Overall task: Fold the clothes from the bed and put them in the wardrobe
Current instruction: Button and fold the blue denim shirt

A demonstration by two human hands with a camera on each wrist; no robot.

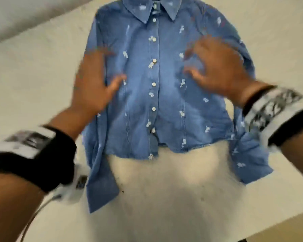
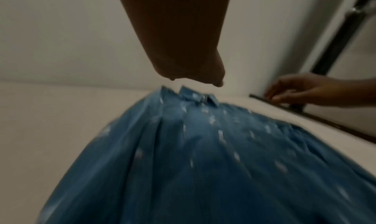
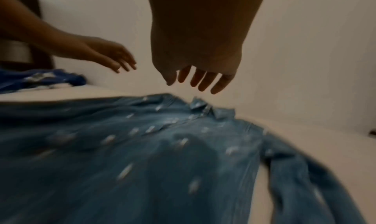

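Centre frame on the white bed [image 1: 33, 75], blue shirt [image 1: 156, 102] lay flat, buttoned, collar at top; left hand [image 1: 93, 81] and right hand [image 1: 215, 67] hovered above it, fingers spread, gripping nothing; blurred

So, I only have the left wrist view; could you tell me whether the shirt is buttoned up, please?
Observer: Yes. In the head view the blue shirt lies front up on the bed, buttoned down its front.
Operator: Thanks. Is the right hand holding it?
Observer: No. The right wrist view shows the right hand open, its fingers spread clear of the cloth.
Operator: Are there other clothes?
Observer: A darker blue garment lies further along the bed.
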